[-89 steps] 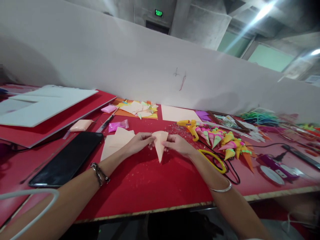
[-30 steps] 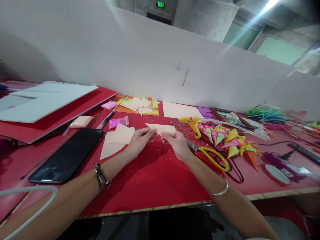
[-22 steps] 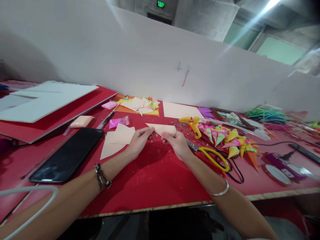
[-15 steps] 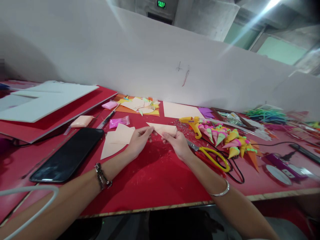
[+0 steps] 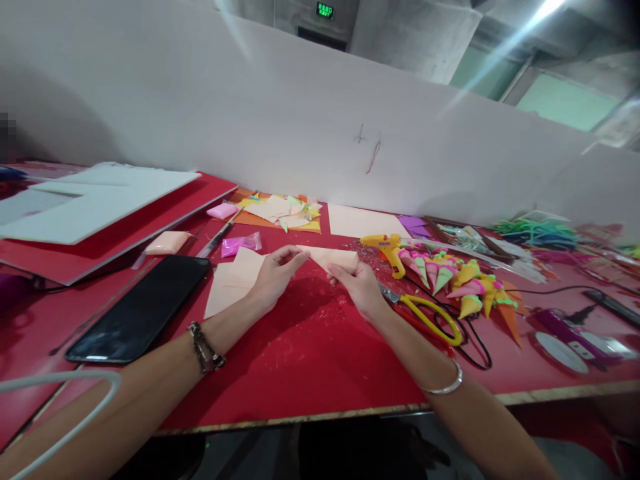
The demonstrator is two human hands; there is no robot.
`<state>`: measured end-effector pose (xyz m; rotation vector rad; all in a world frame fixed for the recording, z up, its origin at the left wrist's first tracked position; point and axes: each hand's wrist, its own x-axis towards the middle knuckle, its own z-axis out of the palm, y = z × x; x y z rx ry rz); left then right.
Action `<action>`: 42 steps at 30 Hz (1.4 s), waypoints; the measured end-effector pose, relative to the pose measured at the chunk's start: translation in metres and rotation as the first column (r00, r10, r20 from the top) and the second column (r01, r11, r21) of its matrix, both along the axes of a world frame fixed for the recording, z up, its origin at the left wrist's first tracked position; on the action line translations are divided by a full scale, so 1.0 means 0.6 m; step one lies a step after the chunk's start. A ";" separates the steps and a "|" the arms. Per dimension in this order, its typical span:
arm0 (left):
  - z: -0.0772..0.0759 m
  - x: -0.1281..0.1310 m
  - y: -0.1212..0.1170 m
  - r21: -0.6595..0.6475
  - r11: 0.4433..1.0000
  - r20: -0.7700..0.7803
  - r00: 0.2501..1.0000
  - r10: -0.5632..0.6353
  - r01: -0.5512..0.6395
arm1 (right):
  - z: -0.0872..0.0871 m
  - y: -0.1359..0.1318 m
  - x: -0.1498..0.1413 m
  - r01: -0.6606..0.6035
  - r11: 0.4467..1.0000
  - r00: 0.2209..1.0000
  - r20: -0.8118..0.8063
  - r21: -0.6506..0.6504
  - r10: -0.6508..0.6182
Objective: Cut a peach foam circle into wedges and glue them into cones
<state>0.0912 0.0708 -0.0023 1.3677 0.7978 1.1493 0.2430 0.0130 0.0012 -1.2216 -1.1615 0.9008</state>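
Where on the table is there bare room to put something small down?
The widest bare patch of red tabletop, lightly speckled, lies between left forearm and right forearm, nearer than the held paper. A smaller one separates black cable and white dish. Beyond the right hand, scissors, glue gun and cones crowd together.

One view, worn on the person's head. Looks forward and down across the counter (image 5: 300, 380), from just behind its near edge. Arms enter from the lower corners; left hand (image 5: 275, 277) and right hand (image 5: 357, 287) meet near mid-frame, fairly close to the lens, with the rolled paper (image 5: 336, 259) between them. White partition (image 5: 280, 120) faces the camera beyond, its top edge slanting down toward picture right. Over it, farther off: exit sign (image 5: 325, 10) and ceiling light (image 5: 550, 7). Wide sweep, phone (image 5: 143, 310) on one side, power strip (image 5: 567, 337) on the other.
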 end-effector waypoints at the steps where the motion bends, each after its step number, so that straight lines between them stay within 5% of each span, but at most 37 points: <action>1: 0.000 0.000 0.000 -0.003 1.000 0.006 1.000 -0.005 0.005 | 0.000 0.000 0.001 -0.004 1.000 1.000 -0.003 0.005 0.004; 11: -0.005 -0.004 0.020 -0.026 0.999 0.108 0.994 -0.027 0.030 | 0.007 -0.001 0.000 -0.012 1.000 0.999 -0.039 -0.026 0.011; 19: 0.003 -0.019 0.015 0.252 0.957 -0.368 0.929 -0.046 0.147 | 0.003 -0.007 0.001 -0.088 0.991 0.986 0.133 -0.096 0.100; 23: 0.002 -0.020 0.019 0.343 0.908 -0.493 0.869 -0.045 0.242 | 0.007 -0.007 0.005 0.020 0.999 0.977 0.215 -0.033 -0.013; 27: 0.001 -0.018 0.011 0.281 0.870 -0.562 0.804 -0.193 0.406 | 0.010 -0.006 0.006 0.084 0.996 0.967 0.240 0.040 -0.091; 33: -0.005 -0.007 -0.013 0.134 0.852 -0.525 0.766 -0.371 0.505 | 0.001 -0.006 0.001 -0.118 0.993 0.975 0.188 -0.002 0.117; 42: -0.005 -0.006 -0.013 0.124 0.850 -0.557 0.745 -0.367 0.512 | 0.010 -0.006 0.014 -0.083 0.996 0.944 0.318 -0.024 0.087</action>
